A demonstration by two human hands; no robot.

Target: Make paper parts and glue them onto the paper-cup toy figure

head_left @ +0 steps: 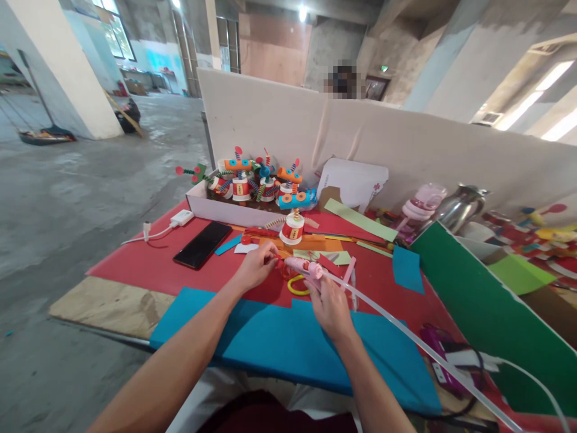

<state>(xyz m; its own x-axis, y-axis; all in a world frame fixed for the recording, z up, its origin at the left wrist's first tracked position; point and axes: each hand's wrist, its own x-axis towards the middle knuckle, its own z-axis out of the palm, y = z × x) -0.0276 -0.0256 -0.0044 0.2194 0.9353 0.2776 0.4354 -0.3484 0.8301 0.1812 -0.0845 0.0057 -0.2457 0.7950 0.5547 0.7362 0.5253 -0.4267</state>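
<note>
My right hand [332,307] is closed around a pink glue gun [303,264], its nozzle pointing left. A long translucent glue stick [396,322] runs out of its back towards the lower right. My left hand [256,268] pinches a small red piece [279,263] close to the nozzle; its shape is mostly hidden. Just below the glue gun lie scissors with a yellow handle [296,287]. Beyond my hands stands a paper-cup figure [293,228] with a blue tube head, orange eyes and folded paper arms.
Several similar figures stand in a white box [234,210] at the back. A black phone [202,245] and white charger [182,218] lie left. Paper strips [360,220] are scattered about. At right are a green board [491,325], a metal jug [457,207] and a purple power strip [451,361].
</note>
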